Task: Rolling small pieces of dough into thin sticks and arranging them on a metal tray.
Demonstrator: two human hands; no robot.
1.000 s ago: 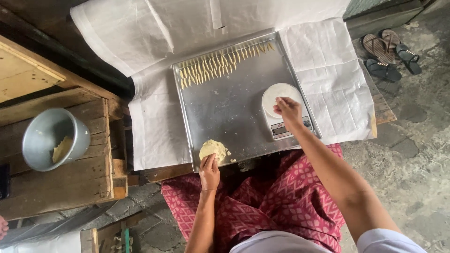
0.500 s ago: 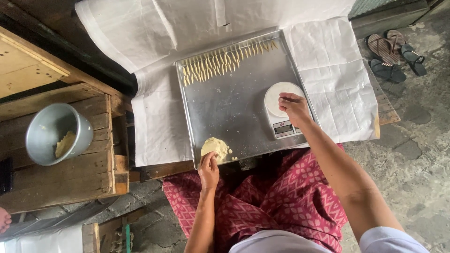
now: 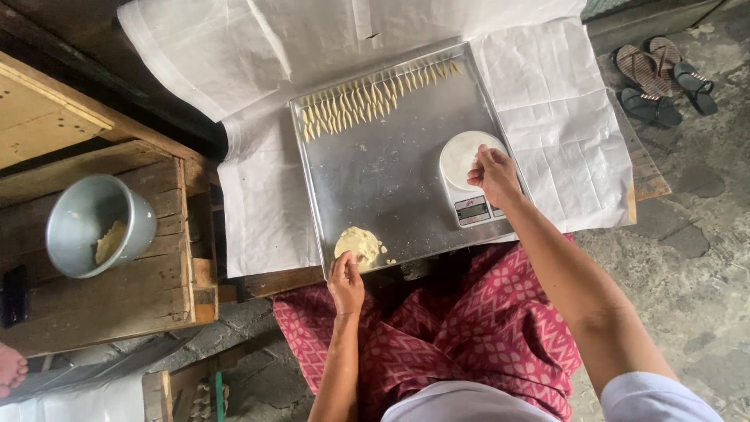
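Observation:
A square metal tray [image 3: 391, 164] lies on white paper in front of me. Along its far edge runs a row of several small pale dough sticks [image 3: 367, 98]. A lump of pale dough [image 3: 359, 244] sits at the tray's near edge, and my left hand [image 3: 346, 283] touches it with its fingertips. My right hand [image 3: 494, 173] hovers over the round white plate of a small kitchen scale [image 3: 466, 176] on the tray's right side, fingers pinched together; whether a bit of dough is between them is hidden.
White paper [image 3: 562, 117] covers the low table. A metal bowl [image 3: 98, 225] with some dough stands on a wooden crate [image 3: 117, 289] at left. Sandals [image 3: 652, 78] lie on the stone floor at upper right. My red patterned skirt [image 3: 437, 344] is below.
Both hands stay nearly where they were, the left on the dough lump and the right over the scale. Only the camera view has shifted slightly.

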